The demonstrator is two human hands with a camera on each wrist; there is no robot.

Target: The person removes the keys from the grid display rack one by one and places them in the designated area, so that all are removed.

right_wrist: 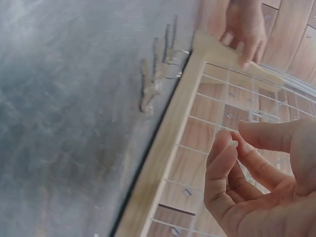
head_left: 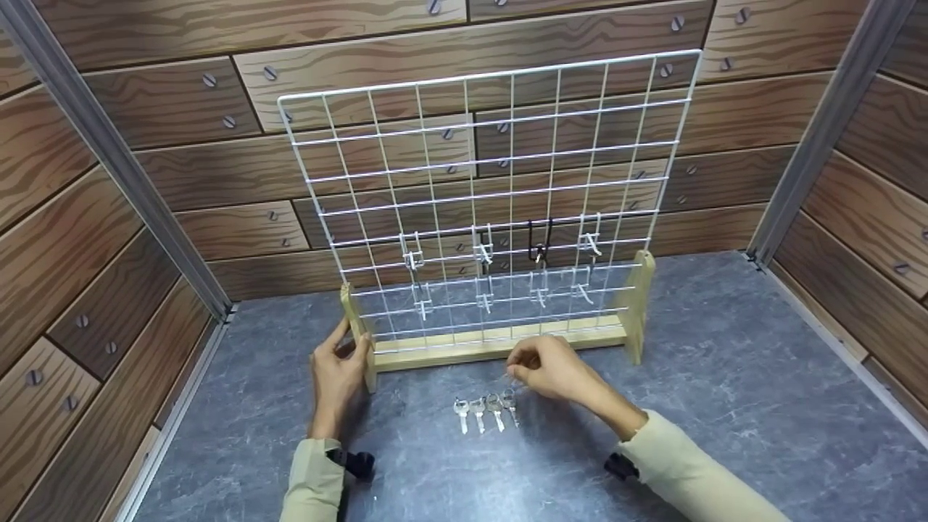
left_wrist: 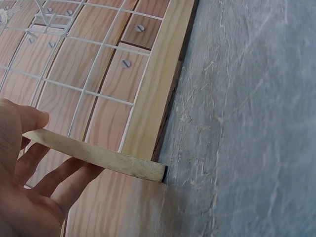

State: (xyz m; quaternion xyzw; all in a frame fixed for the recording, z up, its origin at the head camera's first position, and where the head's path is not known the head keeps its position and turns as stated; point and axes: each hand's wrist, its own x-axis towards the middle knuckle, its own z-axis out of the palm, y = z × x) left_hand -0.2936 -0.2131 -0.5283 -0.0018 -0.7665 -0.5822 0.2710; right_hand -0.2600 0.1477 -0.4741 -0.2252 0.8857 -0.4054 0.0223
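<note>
Just left of our right hand (head_left: 552,368), curled narrow with nothing visible in it, four keys (head_left: 495,406) point toward us; our left hand (head_left: 336,377), farther off, grips the stand (head_left: 464,352).

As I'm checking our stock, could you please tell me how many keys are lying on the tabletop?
4, in a row before the stand. From left in the head view: first key, second key, third key, fourth key. None lying there seems hidden.
</note>
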